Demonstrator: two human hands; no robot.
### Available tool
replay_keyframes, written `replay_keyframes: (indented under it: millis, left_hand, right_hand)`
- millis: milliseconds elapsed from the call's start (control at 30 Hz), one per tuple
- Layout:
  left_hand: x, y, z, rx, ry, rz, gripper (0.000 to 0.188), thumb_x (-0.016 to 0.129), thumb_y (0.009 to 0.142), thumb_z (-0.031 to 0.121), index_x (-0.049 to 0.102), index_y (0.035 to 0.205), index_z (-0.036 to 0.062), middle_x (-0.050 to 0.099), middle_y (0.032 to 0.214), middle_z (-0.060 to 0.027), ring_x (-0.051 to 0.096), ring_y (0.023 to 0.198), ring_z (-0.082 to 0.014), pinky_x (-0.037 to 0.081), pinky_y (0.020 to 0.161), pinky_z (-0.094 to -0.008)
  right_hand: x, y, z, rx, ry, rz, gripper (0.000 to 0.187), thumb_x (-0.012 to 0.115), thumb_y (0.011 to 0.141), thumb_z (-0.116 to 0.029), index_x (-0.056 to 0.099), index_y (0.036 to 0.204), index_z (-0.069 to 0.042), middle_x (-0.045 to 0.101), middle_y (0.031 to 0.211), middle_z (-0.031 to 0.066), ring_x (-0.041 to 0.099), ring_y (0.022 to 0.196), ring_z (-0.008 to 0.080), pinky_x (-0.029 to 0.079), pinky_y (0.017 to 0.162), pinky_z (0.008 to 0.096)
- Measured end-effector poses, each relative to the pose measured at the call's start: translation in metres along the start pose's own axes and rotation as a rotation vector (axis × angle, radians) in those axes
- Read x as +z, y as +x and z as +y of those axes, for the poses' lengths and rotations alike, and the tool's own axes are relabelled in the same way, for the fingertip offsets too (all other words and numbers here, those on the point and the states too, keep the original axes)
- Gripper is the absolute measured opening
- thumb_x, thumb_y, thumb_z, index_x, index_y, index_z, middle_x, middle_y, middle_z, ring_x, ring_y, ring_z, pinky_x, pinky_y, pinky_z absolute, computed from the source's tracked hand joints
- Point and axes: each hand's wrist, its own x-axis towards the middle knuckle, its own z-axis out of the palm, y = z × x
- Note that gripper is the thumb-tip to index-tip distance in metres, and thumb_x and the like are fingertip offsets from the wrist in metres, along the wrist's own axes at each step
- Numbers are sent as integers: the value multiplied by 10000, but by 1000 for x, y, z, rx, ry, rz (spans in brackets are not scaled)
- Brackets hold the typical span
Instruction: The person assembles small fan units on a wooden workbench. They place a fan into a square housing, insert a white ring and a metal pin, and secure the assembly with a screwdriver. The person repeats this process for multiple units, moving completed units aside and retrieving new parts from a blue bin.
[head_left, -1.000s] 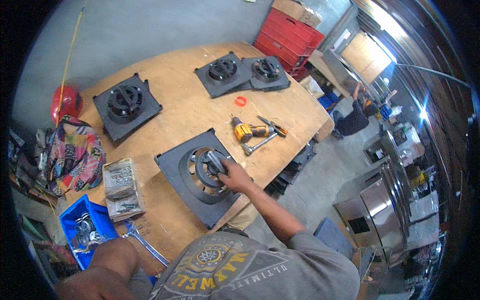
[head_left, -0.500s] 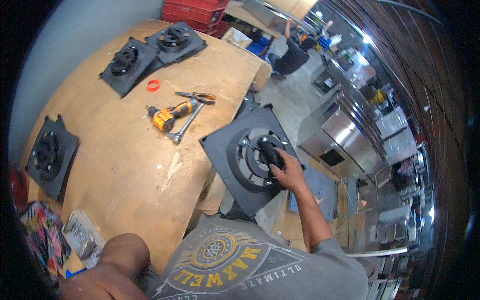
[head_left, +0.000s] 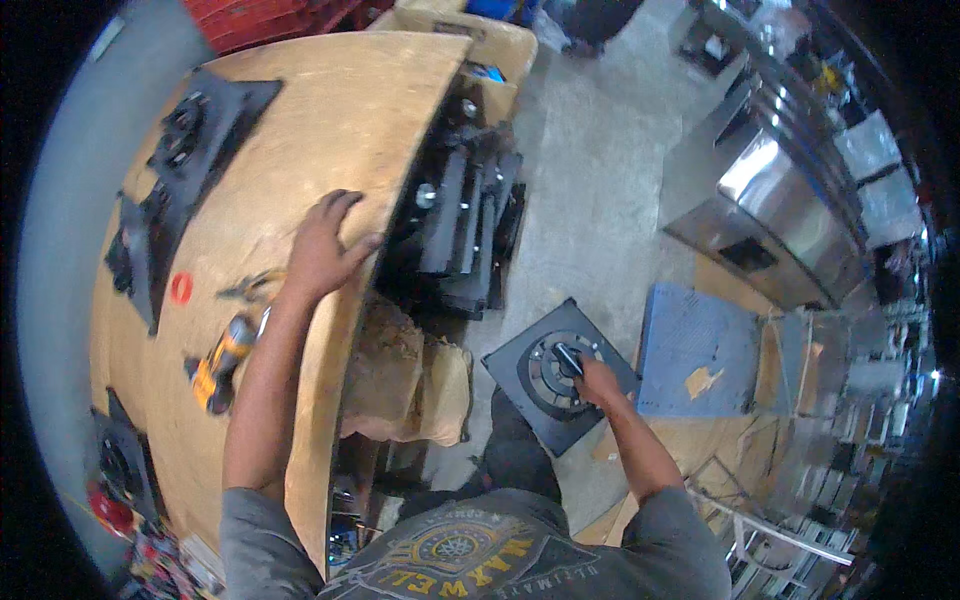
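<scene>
My right hand (head_left: 600,381) is closed around the black centre part of a square black fan plate (head_left: 548,409), which has a round ring with openings in its middle. The plate hangs tilted above the floor, right of the wooden table (head_left: 390,100). My left hand (head_left: 328,250) rests on the table near its right edge, fingers apart and holding nothing. Beside the left forearm lie a yellow-black power drill (head_left: 217,365), pliers (head_left: 245,286) and a red ring (head_left: 181,288). A metal wrench is mostly hidden by that forearm.
More black fan plates (head_left: 225,130) lie along the table's far left side, one (head_left: 125,455) nearer me. Under the table edge, dark plates (head_left: 465,215) are stacked. A steel cabinet (head_left: 765,190) stands right, behind a blue-grey panel (head_left: 700,345). Red crates (head_left: 260,20) sit at the back.
My view has turned toward the right and downward. The fan plate has gone from beside the table edge to lower over the floor. My left hand has come onto the table.
</scene>
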Motion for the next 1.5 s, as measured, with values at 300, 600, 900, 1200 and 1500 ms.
replay_keyframes:
  millis: [300,600,900,1200,1500]
  left_hand:
    - [118,48,-49,-162,-68,-15,777,661,869,434,416,1451,-20,344,1542,-216,301,1453,-329,242,1181,-463]
    - [107,27,-72,-247,58,46,849,588,893,569,372,1472,-15,350,1541,-183,313,1442,-320,222,1182,-468]
    - [44,-41,-112,-480,-68,90,833,561,911,548,342,1489,-10,367,1519,-189,361,1397,-332,269,1163,-485]
    - [102,6,-76,-255,-53,29,823,731,813,409,380,1437,2,407,1464,-191,424,1341,-346,358,1104,-457]
    - [109,44,-53,-18,-82,135,615,688,811,384,559,1281,8,487,1395,-268,438,1323,-425,335,1107,-525]
  right_hand:
    - [150,268,120,42,-79,-190,482,575,819,-64,545,1300,-55,659,1152,229,650,1042,406,516,895,495]
    - [233,468,100,-145,-68,-254,487,585,853,-85,563,1337,-143,634,1230,194,637,1104,369,513,956,464]
    - [242,509,112,-219,-29,-170,601,684,754,12,577,1319,-165,572,1339,156,599,1154,372,478,1004,476]
    - [303,454,74,302,489,280,593,675,839,-147,494,1388,-15,572,1323,247,557,1206,408,451,1027,452]
    - [123,249,-90,-52,670,335,386,620,907,-126,567,1241,60,621,1183,245,596,1099,368,475,963,429]
